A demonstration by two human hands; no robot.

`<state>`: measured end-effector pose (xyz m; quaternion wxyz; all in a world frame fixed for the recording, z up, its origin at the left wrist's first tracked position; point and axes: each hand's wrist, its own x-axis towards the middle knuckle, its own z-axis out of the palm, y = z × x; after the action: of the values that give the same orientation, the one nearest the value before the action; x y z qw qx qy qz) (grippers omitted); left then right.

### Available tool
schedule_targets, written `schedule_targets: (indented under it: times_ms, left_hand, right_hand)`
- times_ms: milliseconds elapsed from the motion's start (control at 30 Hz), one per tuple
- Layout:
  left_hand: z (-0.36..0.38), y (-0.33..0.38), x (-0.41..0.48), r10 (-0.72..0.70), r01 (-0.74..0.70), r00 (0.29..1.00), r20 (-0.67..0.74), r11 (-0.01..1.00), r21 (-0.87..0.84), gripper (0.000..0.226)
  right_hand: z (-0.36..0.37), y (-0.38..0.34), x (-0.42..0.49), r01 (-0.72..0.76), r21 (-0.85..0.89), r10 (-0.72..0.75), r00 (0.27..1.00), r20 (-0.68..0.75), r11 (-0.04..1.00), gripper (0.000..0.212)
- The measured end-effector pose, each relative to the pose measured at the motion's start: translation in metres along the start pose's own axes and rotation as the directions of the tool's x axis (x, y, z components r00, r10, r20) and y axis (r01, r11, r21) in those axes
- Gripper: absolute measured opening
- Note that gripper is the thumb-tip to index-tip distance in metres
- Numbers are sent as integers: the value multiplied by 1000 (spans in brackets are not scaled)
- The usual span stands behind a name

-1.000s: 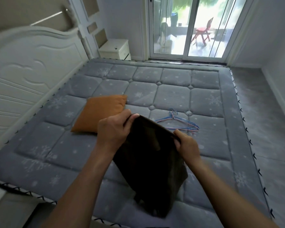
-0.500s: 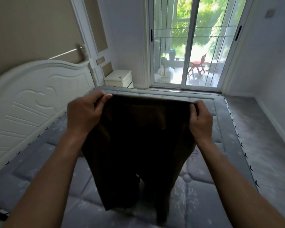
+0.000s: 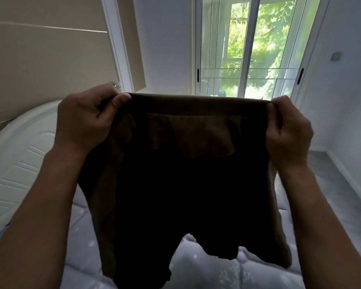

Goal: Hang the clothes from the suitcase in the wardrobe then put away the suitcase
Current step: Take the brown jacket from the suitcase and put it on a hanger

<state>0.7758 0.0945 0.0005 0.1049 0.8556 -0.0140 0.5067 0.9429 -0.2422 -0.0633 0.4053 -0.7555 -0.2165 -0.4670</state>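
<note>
A pair of dark brown shorts (image 3: 192,195) hangs spread out in front of me, held up by the waistband above the bed. My left hand (image 3: 86,119) pinches the left end of the waistband. At the right end, my right hand (image 3: 288,132) grips the band with curled fingers. The two legs of the shorts dangle over the grey quilted mattress (image 3: 213,265). The shorts hide the hangers and the orange garment that lay on the bed. No suitcase or wardrobe is in view.
A white padded headboard (image 3: 19,163) runs along the left. Straight ahead is a glass sliding door (image 3: 252,51) with greenery outside. Grey floor (image 3: 329,178) lies to the right of the bed, beside a white wall.
Both hands have lifted the shorts from near the mattress up to chest height and pulled the waistband wide. My view has tilted upward, so the bed's middle is now hidden.
</note>
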Motion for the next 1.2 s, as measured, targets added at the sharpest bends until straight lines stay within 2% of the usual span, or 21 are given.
schedule_targets:
  times_ms: [33, 100, 167, 233, 267, 333, 367, 467, 533, 567, 667, 700, 800, 933, 1100, 1200]
  left_hand:
    - [1, -1, 2, -48, 53, 998, 40, 992, -115, 29]
    - [9, -1, 1, -123, 186, 972, 202, 925, -332, 27]
    - [24, 0, -11, -123, 334, 894, 431, 824, -457, 31]
    - [46, -8, -30, -81, 513, 734, 674, 717, -472, 33]
    - [57, -13, -41, -39, 589, 628, 777, 676, -442, 33]
    - [82, -23, -67, 48, 712, 411, 910, 607, -353, 36]
    - [96, -29, -80, 79, 749, 333, 940, 583, -314, 38]
    - [143, -45, -119, 107, 831, 162, 981, 521, -194, 36]
    - [174, -59, -145, 47, 864, 71, 996, 497, -85, 46]
    - [187, -64, -158, -6, 866, 40, 999, 499, -32, 49]
    - [229, -75, -193, -167, 803, -42, 985, 581, 133, 45]
    - [247, -80, -207, -204, 766, -64, 977, 617, 179, 45]
    - [285, -85, -241, -254, 714, -71, 964, 662, 228, 55]
    - [335, -98, -283, -325, 689, -10, 945, 683, 242, 65]
    - [393, -119, -318, -318, 680, 86, 944, 712, 177, 62]
    - [431, -135, -338, -337, 619, 107, 935, 759, 202, 63]
  right_hand:
    - [-7, -1, 1, 28, 90, -35, 997, 69, 996, 20]
    - [-20, 2, 5, -57, 288, -21, 965, 262, 956, 17]
    - [-31, 8, 2, -332, 465, 48, 851, 523, 820, 19]
    - [-38, 23, -12, -648, 491, 95, 654, 751, 582, 16]
    - [-41, 32, -23, -730, 453, 79, 565, 821, 512, 16]
    - [-46, 48, -51, -823, 368, 36, 423, 905, 433, 19]
    - [-47, 55, -64, -865, 327, 33, 366, 930, 380, 18]
    - [-38, 82, -102, -945, 200, 116, 236, 965, 258, 15]
    - [-21, 108, -132, -959, 88, 210, 147, 967, 269, 16]
    - [-11, 124, -148, -950, 9, 260, 95, 961, 312, 17]
    - [22, 172, -199, -801, -266, 385, -48, 922, 537, 23]
    - [33, 188, -216, -737, -337, 427, -72, 901, 586, 25]
    - [56, 214, -246, -611, -458, 537, -62, 841, 646, 33]
    - [78, 246, -279, -589, -561, 675, -35, 737, 582, 38]
    - [104, 292, -318, -537, -638, 742, -33, 670, 552, 40]
    - [130, 318, -342, -488, -686, 759, -71, 647, 539, 34]
